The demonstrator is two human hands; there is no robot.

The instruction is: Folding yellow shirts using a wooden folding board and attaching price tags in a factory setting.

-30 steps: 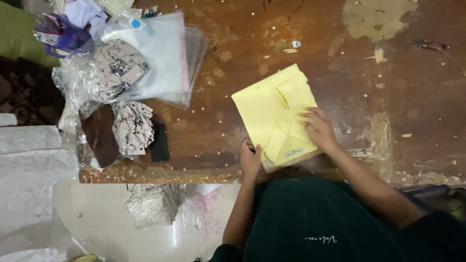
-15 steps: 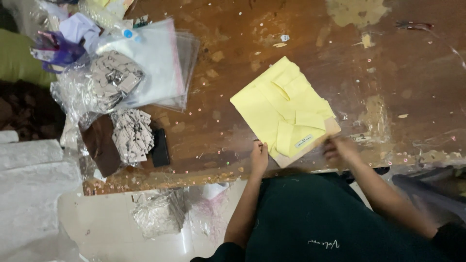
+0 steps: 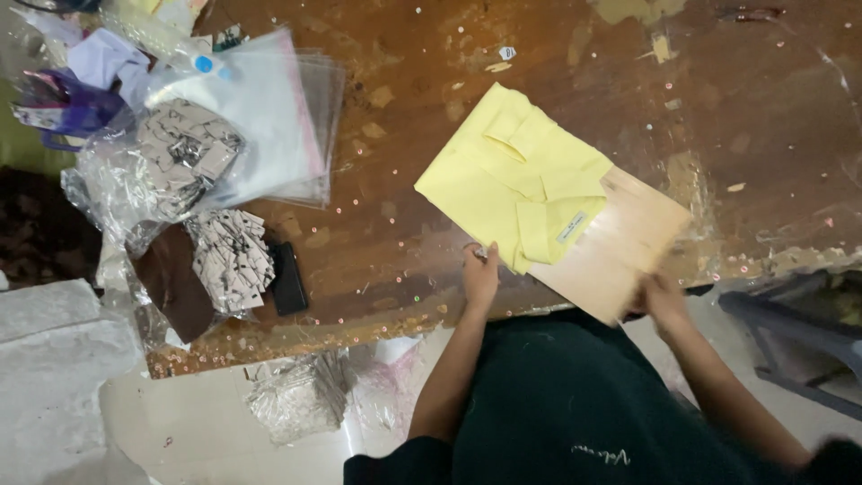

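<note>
Gripping board w/ right hand, left hand at yellow shirt

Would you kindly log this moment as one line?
left hand: on folded yellow shirt | right hand: grips pale flat board | surface: worn brown table

The right hand is motion-blurred on the board, its fingers indistinct; the garment's label is unreadably small.

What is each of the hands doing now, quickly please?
Left hand: fingers on the near edge of the folded yellow shirt, not clearly gripping.
Right hand: closed on the thin board under the shirt.
</note>
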